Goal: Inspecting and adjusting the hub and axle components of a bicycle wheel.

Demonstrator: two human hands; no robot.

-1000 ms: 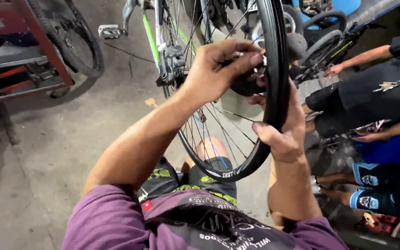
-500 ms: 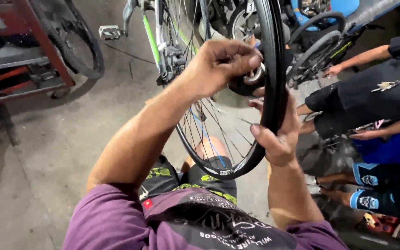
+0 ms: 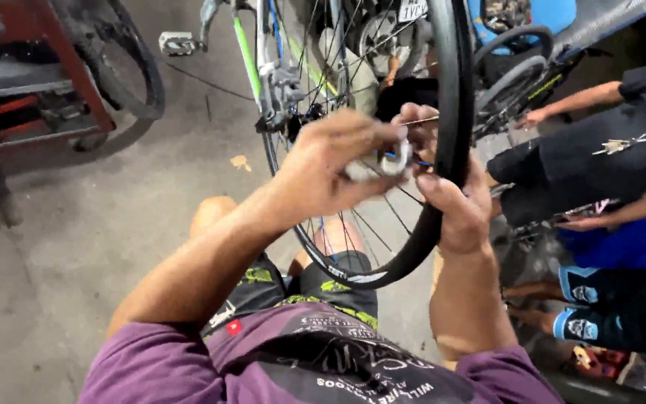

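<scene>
While left hand (image 3: 330,168) pinches small metal spoke tool (image 3: 396,158) onto spoke near rim, I see bicycle wheel (image 3: 454,112) held upright over my knees, beside green-framed bike (image 3: 252,60). Right hand (image 3: 454,209) wrapped tight round black tyre and rim, steadying it. Tool blurred, exact seat on nipple unclear. Risk, my judgement: tool slips off, rounds nipple, or wheel twists in right grip. Other person's arm (image 3: 577,101) close at right; red rack (image 3: 46,82) far left on concrete floor (image 3: 76,239).
</scene>
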